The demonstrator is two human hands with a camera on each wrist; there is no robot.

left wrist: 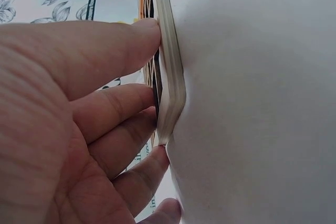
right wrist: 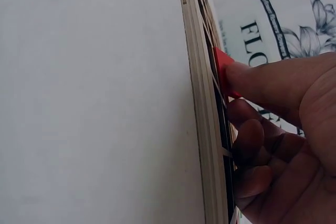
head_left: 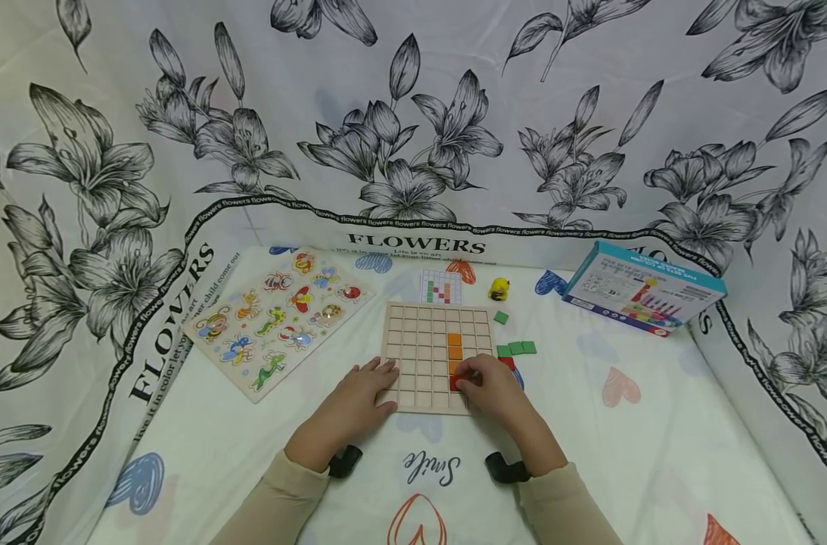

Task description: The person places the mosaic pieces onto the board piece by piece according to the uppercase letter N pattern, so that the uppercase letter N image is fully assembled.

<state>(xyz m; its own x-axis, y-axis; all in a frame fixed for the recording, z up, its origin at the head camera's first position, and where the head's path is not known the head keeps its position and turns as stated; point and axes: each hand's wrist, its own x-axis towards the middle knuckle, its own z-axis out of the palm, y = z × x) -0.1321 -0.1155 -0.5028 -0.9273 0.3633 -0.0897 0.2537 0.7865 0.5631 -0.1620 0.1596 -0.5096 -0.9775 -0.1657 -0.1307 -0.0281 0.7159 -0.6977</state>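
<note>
A wooden grid board (head_left: pixel 415 356) lies flat in front of me. My right hand (head_left: pixel 498 395) pinches a red square tile (right wrist: pixel 222 72) between thumb and fingers, over a cell near the board's front edge. Directly behind that cell runs a column of orange tiles (head_left: pixel 455 347), partly covered by the fingers. My left hand (head_left: pixel 359 401) rests on the left front corner of the board with its fingers fairly straight; in the left wrist view its thumb and fingertips touch the board's edge. Several green tiles (head_left: pixel 517 348) and some red (head_left: pixel 507 363) lie right of the board.
Behind the board are a small card with a coloured grid pattern (head_left: pixel 441 288), a yellow toy figure (head_left: pixel 498 289) and a lone green tile (head_left: pixel 501 318). An insect puzzle board (head_left: pixel 255 333) lies at the left, and a blue-and-white box (head_left: pixel 645 291) stands back right.
</note>
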